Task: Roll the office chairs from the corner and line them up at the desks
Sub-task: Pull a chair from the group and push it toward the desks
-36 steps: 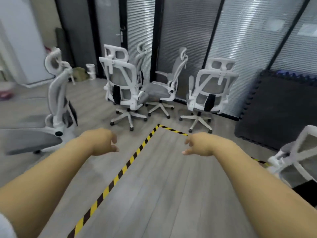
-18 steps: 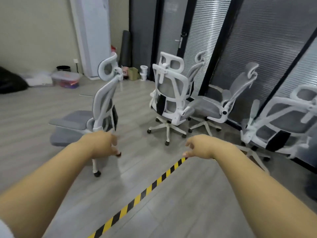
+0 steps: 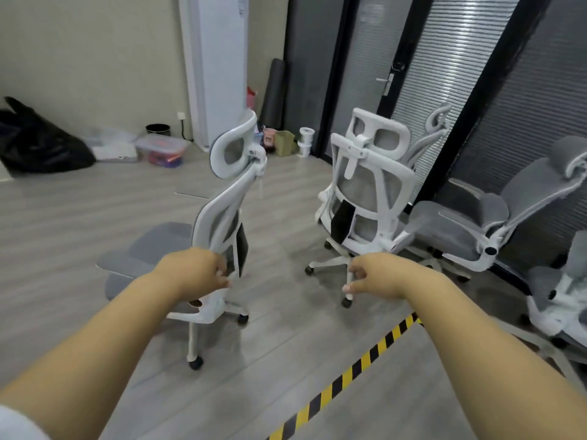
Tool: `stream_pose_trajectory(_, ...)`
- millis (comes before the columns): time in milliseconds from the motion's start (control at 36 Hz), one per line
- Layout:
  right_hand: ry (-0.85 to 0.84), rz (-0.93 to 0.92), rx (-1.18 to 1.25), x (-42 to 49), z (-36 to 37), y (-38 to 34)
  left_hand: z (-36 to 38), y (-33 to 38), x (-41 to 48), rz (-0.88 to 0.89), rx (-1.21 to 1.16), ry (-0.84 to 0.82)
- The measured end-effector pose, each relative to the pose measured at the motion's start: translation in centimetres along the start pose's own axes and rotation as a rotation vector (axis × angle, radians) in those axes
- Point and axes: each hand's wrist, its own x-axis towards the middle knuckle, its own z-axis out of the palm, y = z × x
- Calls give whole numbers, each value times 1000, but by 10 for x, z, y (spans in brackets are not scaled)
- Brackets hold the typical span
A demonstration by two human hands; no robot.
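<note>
Office chair [image 3: 219, 214] just beyond left hand [image 3: 190, 274], right hand [image 3: 374, 276] apart, fingers [image 3: 222, 282] loosely curled, empty

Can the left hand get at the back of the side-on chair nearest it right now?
Probably yes. The left hand hangs loosely curled and empty, right at the lower back frame of the side-on chair, with nothing between them. Whether it touches the frame I cannot tell.

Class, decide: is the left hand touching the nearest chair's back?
Cannot tell: the head view shows the left hand overlapping the chair back, hiding any contact or gap.
</note>
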Motion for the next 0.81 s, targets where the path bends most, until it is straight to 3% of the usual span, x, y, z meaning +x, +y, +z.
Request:
stream_pose_trajectory(333, -59, -82, -35, 176, -58, 34, -23, 4, 149, -44, -53, 74)
stream_pose_trajectory(500, -88, -179, -133, 287, -99, 52, -23, 17, 224, -82, -154, 299)
stream_pose_trajectory(667, -136, -315, -238, 390, -135, 58, -25, 28, 293, -220, -184, 432)
stream_pose_trajectory(806, -117, -391, -248, 459, -153, 46, -28, 26, 334, -402, -168, 385)
